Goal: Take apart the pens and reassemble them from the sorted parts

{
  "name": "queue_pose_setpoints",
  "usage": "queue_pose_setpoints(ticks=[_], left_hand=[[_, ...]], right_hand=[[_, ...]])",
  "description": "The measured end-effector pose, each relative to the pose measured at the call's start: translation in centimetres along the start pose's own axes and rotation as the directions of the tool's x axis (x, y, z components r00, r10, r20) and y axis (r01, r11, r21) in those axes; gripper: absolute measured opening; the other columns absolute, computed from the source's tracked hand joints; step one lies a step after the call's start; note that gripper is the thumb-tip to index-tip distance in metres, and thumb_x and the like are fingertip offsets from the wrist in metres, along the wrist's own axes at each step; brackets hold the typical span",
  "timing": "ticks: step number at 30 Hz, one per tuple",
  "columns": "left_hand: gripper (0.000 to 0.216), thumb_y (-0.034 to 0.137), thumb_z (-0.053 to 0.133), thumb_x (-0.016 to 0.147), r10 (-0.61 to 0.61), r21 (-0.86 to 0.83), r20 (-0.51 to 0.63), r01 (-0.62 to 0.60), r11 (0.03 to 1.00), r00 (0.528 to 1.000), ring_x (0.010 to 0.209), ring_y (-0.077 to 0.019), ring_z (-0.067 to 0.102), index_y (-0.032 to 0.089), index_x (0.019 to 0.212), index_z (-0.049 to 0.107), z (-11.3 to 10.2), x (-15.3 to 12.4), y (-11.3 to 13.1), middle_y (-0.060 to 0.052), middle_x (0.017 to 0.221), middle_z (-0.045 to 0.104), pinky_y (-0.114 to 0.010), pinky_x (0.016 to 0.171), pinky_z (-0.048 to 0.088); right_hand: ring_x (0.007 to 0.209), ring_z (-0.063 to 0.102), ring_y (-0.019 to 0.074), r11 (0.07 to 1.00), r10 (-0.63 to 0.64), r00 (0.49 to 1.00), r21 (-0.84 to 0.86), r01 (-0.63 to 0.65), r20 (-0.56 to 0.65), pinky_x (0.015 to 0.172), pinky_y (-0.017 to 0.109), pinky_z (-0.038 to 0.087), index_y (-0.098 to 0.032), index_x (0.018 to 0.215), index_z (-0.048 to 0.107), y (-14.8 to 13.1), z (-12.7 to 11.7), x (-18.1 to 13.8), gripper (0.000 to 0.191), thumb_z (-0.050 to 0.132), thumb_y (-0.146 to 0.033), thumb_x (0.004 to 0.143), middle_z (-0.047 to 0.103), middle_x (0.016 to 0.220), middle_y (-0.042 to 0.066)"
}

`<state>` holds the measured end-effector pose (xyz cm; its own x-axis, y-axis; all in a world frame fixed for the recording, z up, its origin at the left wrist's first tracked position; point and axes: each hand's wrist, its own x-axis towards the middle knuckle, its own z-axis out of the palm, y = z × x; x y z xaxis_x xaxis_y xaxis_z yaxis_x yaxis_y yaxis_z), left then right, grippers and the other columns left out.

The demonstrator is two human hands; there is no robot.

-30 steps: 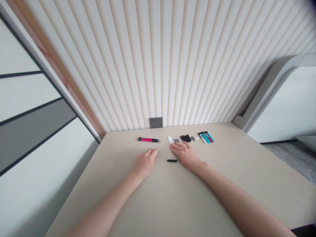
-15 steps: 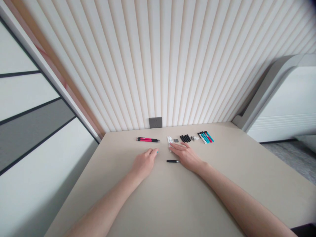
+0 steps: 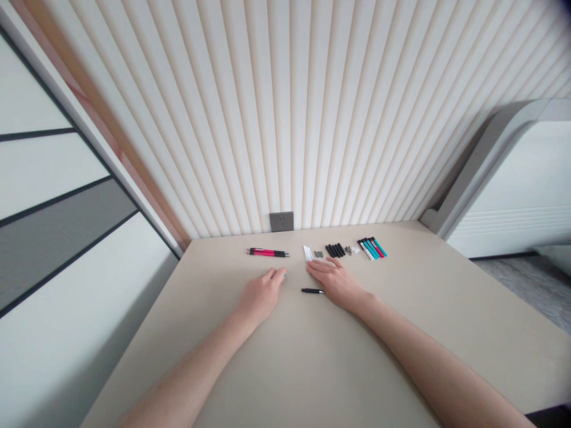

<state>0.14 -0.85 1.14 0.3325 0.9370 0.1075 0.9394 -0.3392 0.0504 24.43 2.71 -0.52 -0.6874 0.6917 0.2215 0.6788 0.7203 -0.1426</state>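
My left hand [image 3: 262, 292] rests on the table with its fingers closed. A bit of blue [image 3: 284, 275] shows at its fingertips, most of it hidden by the hand. My right hand [image 3: 338, 282] lies flat with fingers stretched, its fingertips at the near ends of several thin white pen refills [image 3: 308, 254]. Below those fingers lies a black pen front section [image 3: 311, 290] with a metal tip, its right end close to the hand. Grey springs [image 3: 318, 254] and black rubber grips [image 3: 335, 249] sit just beyond the right hand.
Assembled red and black pens [image 3: 267, 252] lie at the back left. Small metal and clear parts [image 3: 351, 250] and coloured pen barrels [image 3: 372, 248] are at the back right. Behind the table [image 3: 285, 368] stands a ribbed wall with a socket [image 3: 281, 222].
My right fingertips have slid slightly on the white refills, which now show less below the fingers. My left hand has barely moved.
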Motion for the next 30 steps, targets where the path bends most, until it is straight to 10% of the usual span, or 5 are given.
queue_pose_setpoints(ticks=[19, 30], left_hand=[[0.033, 0.026, 0.03, 0.1, 0.029, -0.007, -0.035, -0.029, 1.0, 0.999, 0.084, -0.0208, 0.067, 0.024, 0.124, 0.053, -0.1, -0.1, 0.1, -0.007, 0.106, 0.066, -0.029, 0.066, 0.048], [0.061, 0.004, 0.036, 0.087, 0.058, 0.06, -0.016, -0.057, 0.997, 0.998, 0.074, -0.018, 0.066, 0.034, 0.141, 0.04, 0.0, -0.2, -0.3, -0.004, 0.113, 0.061, -0.028, 0.063, 0.049]], right_hand=[[0.113, 0.055, 0.0219, 1.0, 0.025, 0.974, 0.024, -0.02, -0.227, 0.097, 0.039, 0.041, -0.02, 0.124, 0.057, -1.0, -1.5, -0.6, 0.043, 0.047, -0.005, 0.086, 0.064, 0.121, 0.01], [0.102, 0.057, 0.021, 0.994, -0.089, 0.99, 0.047, 0.094, -0.105, 0.092, 0.038, 0.038, -0.023, 0.102, 0.068, -0.9, -3.5, -1.6, 0.018, 0.059, -0.033, 0.09, 0.066, 0.107, 0.006]])
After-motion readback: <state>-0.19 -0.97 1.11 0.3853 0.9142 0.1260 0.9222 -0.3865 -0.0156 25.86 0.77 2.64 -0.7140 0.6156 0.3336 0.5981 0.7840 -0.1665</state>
